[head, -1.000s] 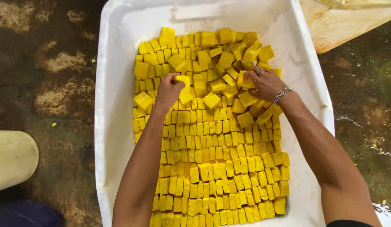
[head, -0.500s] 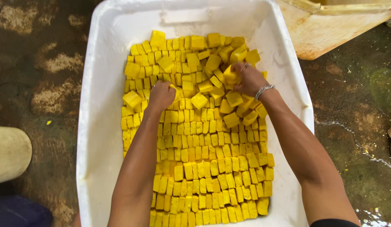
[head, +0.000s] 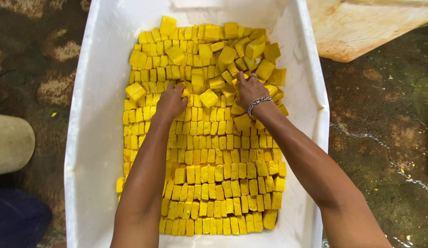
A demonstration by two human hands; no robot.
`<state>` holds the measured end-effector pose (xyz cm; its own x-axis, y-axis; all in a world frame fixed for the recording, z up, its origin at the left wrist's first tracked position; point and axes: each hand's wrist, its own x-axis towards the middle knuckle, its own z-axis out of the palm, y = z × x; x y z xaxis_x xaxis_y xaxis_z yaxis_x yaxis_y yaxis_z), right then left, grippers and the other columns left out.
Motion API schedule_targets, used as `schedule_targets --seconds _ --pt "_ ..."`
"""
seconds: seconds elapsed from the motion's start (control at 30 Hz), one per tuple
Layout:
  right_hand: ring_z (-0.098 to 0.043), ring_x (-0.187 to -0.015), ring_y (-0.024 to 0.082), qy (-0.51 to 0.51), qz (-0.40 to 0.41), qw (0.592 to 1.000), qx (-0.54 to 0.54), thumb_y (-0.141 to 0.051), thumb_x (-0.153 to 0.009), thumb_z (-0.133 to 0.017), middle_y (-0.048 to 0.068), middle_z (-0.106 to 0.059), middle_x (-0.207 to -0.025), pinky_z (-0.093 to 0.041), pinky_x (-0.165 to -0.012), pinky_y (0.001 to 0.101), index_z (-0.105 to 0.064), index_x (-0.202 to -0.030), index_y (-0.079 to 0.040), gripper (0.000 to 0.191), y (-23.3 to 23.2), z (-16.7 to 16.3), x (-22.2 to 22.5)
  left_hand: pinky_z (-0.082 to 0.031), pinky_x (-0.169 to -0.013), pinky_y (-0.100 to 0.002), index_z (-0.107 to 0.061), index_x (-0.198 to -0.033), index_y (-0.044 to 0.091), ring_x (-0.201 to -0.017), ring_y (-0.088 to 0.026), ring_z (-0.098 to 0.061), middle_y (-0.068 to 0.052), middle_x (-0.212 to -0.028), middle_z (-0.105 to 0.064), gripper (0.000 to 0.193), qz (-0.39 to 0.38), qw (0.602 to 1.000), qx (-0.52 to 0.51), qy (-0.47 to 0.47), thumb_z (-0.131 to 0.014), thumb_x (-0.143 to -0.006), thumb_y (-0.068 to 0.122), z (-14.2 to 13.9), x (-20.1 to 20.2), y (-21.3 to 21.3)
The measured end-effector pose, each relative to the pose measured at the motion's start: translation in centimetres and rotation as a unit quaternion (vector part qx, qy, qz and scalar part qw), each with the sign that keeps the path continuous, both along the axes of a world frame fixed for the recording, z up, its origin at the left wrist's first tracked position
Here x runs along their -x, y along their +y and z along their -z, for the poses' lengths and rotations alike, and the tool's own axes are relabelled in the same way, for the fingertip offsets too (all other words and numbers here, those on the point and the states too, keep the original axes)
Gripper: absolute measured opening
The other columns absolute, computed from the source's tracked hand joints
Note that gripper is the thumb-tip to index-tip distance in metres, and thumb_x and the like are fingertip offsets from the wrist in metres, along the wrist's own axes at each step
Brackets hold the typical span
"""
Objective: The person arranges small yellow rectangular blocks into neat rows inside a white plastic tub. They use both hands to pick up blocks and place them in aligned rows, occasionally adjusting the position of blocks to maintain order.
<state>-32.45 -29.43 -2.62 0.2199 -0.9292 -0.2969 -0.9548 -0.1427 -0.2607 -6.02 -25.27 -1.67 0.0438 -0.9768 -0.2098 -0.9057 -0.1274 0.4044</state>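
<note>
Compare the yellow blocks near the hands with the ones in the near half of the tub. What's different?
The far blocks lie loose, tilted and piled at odd angles; the near blocks stand packed in tidy rows. The left hand and right hand rest on the far blocks; neither touches the near blocks. Both groups share the yellow colour, a similar size and the white tub.

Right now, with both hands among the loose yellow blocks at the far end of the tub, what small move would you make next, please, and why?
Probably the left hand should stand its yellow block upright into the row beneath it: nearer rows sit packed, while tilted blocks lie jumbled by the right hand in the white tub.
</note>
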Motion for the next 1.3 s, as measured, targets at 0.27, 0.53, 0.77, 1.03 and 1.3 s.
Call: schedule_targets --seconds 0.27,0.53,0.77,1.03,1.3 --pt "-0.066 -0.095 0.049 -0.045 0.039 0.994 0.088 -0.026 -0.079 -0.078 0.03 -0.055 -0.123 -0.056 -0.08 0.0559 -0.04 -0.133 -0.018 0.066 1.8 0.4 0.4 -0.051 -0.097 -0.049 -0.063 -0.132 0.005 -0.115 -0.043 -0.063 -0.025 -0.12 -0.069 0.046 -0.01 0.992 0.044 0.117 -0.068 -0.092 0.028 -0.1 -4.7 0.7" --pt "-0.067 -0.087 0.051 0.031 0.064 0.992 0.102 -0.037 -0.089 -0.076 0.031 -0.055 -0.124 -0.056 -0.069 0.0576 -0.038 -0.136 -0.02 0.063 4.6 1.1 -1.0 -0.053 -0.092 -0.043 -0.064 -0.123 0.0 -0.109 -0.036 -0.069 -0.021 -0.118 -0.072 0.048 0.033 0.974 -0.038 0.221 -0.069 -0.085 0.028 -1.5 -8.0 -2.7" --pt "-0.065 -0.095 0.044 -0.084 0.105 0.972 0.194 -0.022 -0.081 -0.084 0.023 -0.061 -0.114 -0.055 -0.078 0.0523 -0.041 -0.138 -0.015 0.071 5.2 0.2 -1.1 -0.049 -0.101 -0.048 -0.067 -0.131 0.013 -0.119 -0.043 -0.059 -0.022 -0.138 -0.057 0.043 0.148 0.983 -0.033 0.106 -0.063 -0.09 0.026 -0.8 -5.4 -4.4" --pt "-0.065 -0.096 0.037 -0.291 -0.029 0.911 0.29 -0.019 -0.084 -0.084 0.02 -0.056 -0.13 -0.058 -0.082 0.0435 -0.041 -0.137 -0.007 0.07 4.3 3.9 -7.4 -0.045 -0.101 -0.058 -0.052 -0.143 0.021 -0.125 -0.052 -0.049 -0.022 -0.139 -0.05 0.055 0.202 0.978 -0.051 0.025 -0.064 -0.09 0.026 0.6 -5.1 -4.2" --pt "-0.063 -0.096 0.051 -0.204 -0.041 0.947 0.244 -0.024 -0.082 -0.085 0.031 -0.047 -0.136 -0.056 -0.076 0.0544 -0.037 -0.142 -0.015 0.078 4.4 4.9 -10.9 -0.044 -0.105 -0.055 -0.056 -0.141 0.035 -0.122 -0.045 -0.051 -0.017 -0.129 -0.053 0.062 0.214 0.974 -0.076 -0.002 -0.071 -0.082 0.027 -0.2 -4.6 -3.2"
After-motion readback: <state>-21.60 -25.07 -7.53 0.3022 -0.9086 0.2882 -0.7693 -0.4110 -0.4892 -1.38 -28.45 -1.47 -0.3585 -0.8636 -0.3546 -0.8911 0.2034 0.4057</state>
